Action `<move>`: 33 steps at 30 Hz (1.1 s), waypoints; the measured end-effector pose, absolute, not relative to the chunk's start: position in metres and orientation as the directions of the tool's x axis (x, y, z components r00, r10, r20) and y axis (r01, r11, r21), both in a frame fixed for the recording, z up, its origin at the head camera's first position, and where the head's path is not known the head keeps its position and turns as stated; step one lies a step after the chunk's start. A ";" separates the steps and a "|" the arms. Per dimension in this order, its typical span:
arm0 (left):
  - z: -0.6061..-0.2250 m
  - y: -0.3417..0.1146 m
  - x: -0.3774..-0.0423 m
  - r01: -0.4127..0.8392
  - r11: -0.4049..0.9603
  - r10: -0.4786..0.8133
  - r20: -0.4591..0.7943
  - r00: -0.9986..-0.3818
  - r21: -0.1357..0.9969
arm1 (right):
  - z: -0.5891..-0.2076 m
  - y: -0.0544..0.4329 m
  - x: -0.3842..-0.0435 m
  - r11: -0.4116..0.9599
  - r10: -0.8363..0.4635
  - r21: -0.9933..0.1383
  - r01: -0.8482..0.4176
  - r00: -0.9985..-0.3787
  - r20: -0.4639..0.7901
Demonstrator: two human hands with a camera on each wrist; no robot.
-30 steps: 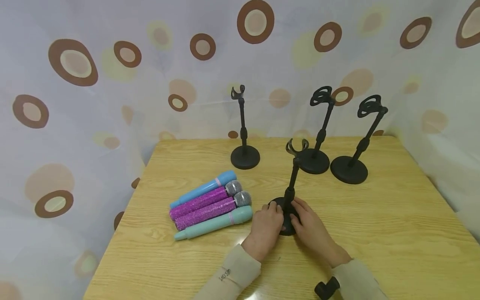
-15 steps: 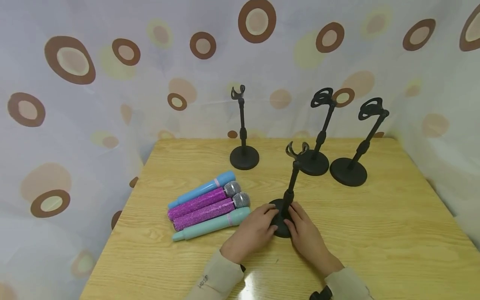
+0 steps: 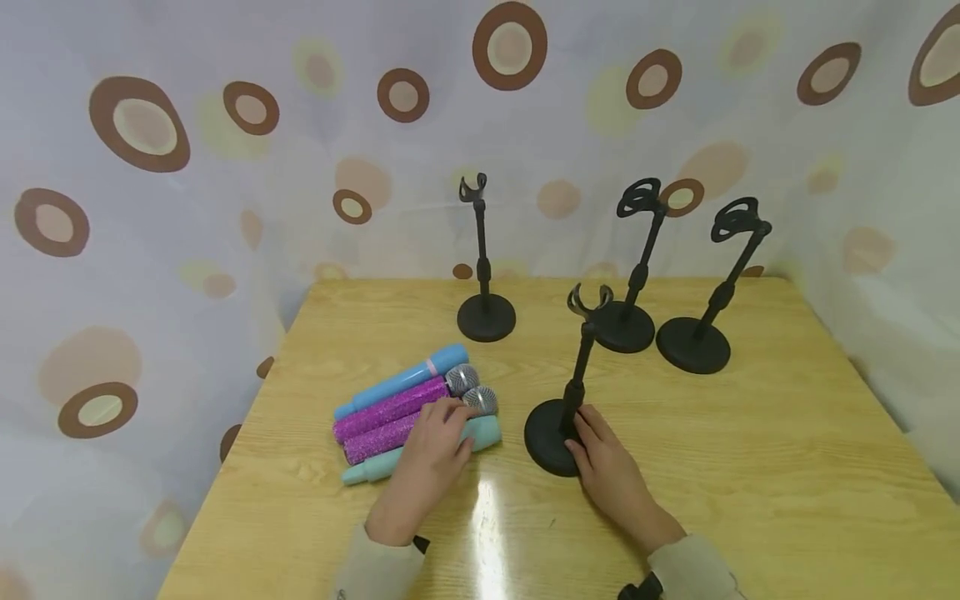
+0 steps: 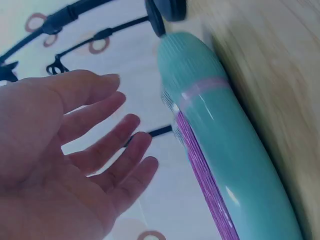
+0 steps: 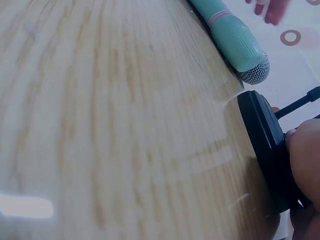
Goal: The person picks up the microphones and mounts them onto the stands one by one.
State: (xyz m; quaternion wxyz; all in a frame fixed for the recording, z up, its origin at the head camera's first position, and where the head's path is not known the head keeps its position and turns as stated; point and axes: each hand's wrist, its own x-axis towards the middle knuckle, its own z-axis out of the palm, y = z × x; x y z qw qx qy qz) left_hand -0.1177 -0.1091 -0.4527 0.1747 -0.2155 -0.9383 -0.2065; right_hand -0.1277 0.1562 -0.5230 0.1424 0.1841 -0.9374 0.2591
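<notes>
My right hand point(image 3: 617, 479) grips the round black base of a tabletop microphone stand point(image 3: 542, 440), thumb and fingers at its right edge. The stand is upright, with its clip on top. In the right wrist view, the hand lies against the base point(image 5: 265, 150), partly cut off by the frame. My left hand point(image 3: 426, 460) is over the row of microphones, its fingers spread and holding nothing in the left wrist view. Nearest to it lies a turquoise microphone point(image 4: 225, 125). Beyond that are two purple glitter microphones point(image 3: 390, 410) with silver mesh heads and a blue microphone point(image 3: 405, 382).
Three more black stands are at the back of the wooden table point(image 3: 787, 467): one at the middle point(image 3: 486, 318), one right of it point(image 3: 626, 327), and another farther right point(image 3: 693, 346). A patterned cloth point(image 3: 247, 200) hangs behind and at the sides.
My left hand has let go of the stand's base and moved left over the microphones. The stand has shifted slightly left, with my right hand still at its base.
</notes>
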 end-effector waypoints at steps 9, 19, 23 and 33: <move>-0.473 -0.128 -0.110 0.424 0.875 0.304 0.416 -0.857 0.235 | -0.526 0.155 -0.130 0.797 -0.270 -0.415 -0.439 -0.873 0.406; -0.486 -0.131 -0.107 0.369 0.892 0.256 0.381 -0.889 0.261 | -0.528 0.153 -0.126 0.792 -0.285 -0.402 -0.459 -0.861 0.421; -0.487 -0.129 -0.106 0.359 0.899 0.258 0.360 -0.897 0.250 | -0.530 0.155 -0.125 0.798 -0.277 -0.394 -0.456 -0.858 0.433; -0.489 -0.124 -0.107 0.366 0.902 0.272 0.358 -0.893 0.228 | -0.532 0.156 -0.125 0.798 -0.262 -0.406 -0.445 -0.863 0.431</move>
